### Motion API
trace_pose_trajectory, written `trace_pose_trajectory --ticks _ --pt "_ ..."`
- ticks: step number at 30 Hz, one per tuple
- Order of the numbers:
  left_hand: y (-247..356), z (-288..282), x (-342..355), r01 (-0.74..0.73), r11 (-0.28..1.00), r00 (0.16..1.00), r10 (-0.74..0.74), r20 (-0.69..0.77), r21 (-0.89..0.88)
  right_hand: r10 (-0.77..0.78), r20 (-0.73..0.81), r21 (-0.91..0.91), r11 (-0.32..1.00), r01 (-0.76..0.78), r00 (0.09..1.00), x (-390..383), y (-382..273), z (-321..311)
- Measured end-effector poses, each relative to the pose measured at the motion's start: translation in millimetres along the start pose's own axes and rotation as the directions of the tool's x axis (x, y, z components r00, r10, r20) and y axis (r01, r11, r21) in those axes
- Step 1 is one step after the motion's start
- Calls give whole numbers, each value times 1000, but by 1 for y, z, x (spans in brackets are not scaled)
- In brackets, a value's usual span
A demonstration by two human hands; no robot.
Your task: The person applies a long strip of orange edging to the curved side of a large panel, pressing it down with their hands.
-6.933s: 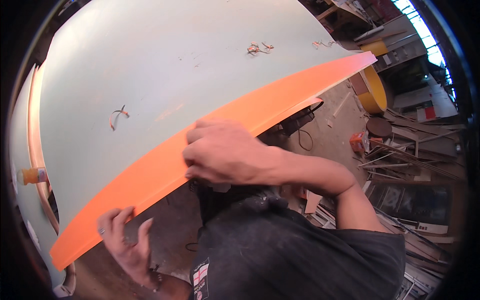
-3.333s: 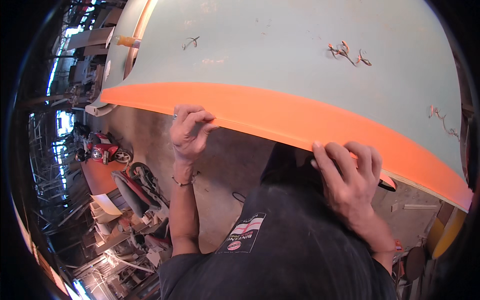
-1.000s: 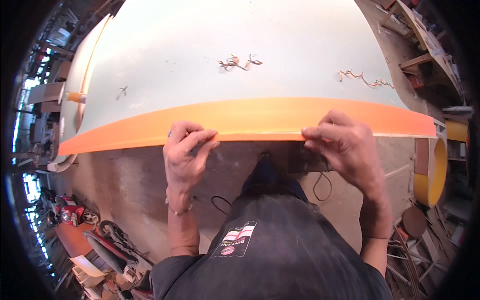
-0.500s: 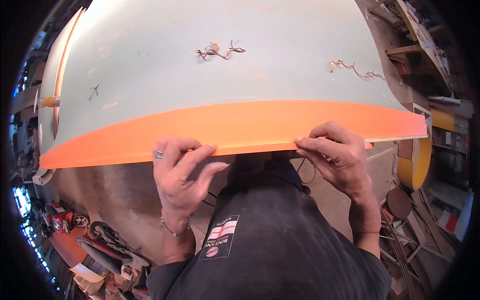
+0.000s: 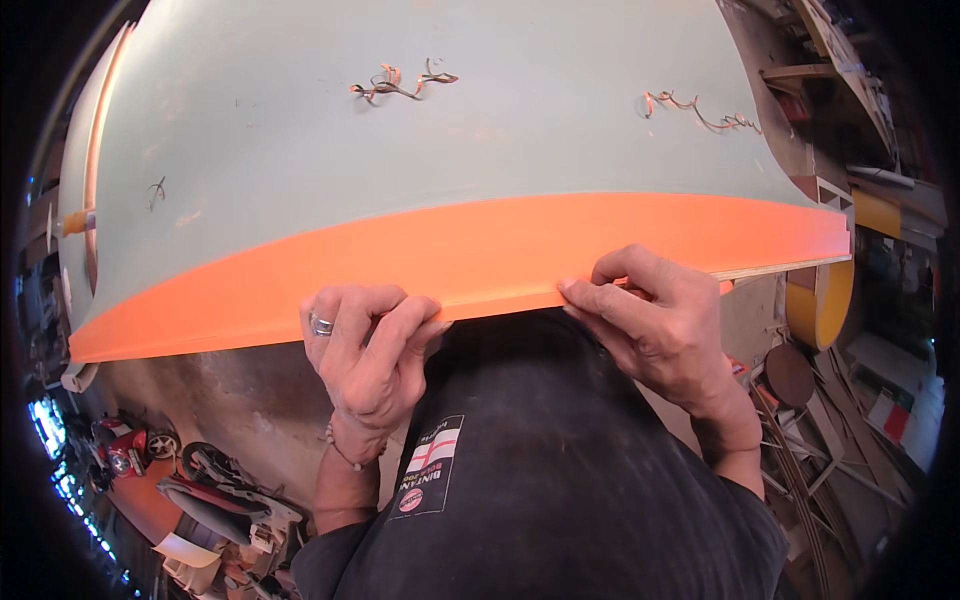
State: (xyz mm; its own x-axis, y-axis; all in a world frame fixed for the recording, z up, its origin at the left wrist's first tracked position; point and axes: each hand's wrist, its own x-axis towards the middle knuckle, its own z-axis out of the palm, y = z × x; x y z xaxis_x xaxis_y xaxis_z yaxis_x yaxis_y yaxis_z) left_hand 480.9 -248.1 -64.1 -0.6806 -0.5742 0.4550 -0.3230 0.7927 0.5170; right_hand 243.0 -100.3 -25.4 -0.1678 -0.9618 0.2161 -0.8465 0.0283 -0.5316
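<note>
A bright orange strip [image 5: 480, 240], smooth and slightly curved, runs along the near edge of a large grey-green panel [image 5: 300, 140]. At its near rim, left of centre, my left hand [image 5: 368, 345] pinches the strip's folded edge, fingers on top and thumb at the rim; a ring is on one finger. Farther right, my right hand [image 5: 660, 315] grips the same rim between thumb and bent fingers. The underside of the strip is hidden. Thin dark and orange curled shavings [image 5: 400, 85] lie on the panel, with more curls [image 5: 700, 112] toward its right side.
Motorcycles, one a red motorcycle [image 5: 125, 455], are parked on the floor at lower left. To the right are a curved yellow piece [image 5: 828, 305], a round brown disc [image 5: 789, 376] and metal framing [image 5: 820, 480]. Wooden shelving [image 5: 845, 70] stands at the far right.
My left thumb has closed up to the strip's rim, where it was apart before. My right hand has shifted slightly left along the edge. The view has moved a little.
</note>
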Motion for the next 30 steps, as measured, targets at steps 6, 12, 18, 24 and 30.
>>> trace_pose_trajectory --ticks 6,12,18,24,30 --pt "11 -8 10 49 997 994 -43 100 -56 58 27 -106 993 -55 998 0 -7 -2" --pt "40 29 24 -9 996 992 20 124 -83 20 18 -155 988 -17 1000 -2 -2 -2" --pt "44 33 21 -33 999 999 34 34 -44 76 31 76 994 -79 997 -27 30 -67" --pt "43 30 27 -33 998 998 36 48 -50 192 33 3 981 -192 981 -70 82 -150" --pt "71 42 32 103 988 985 -86 148 -115 207 59 101 972 -212 977 -84 132 -142"
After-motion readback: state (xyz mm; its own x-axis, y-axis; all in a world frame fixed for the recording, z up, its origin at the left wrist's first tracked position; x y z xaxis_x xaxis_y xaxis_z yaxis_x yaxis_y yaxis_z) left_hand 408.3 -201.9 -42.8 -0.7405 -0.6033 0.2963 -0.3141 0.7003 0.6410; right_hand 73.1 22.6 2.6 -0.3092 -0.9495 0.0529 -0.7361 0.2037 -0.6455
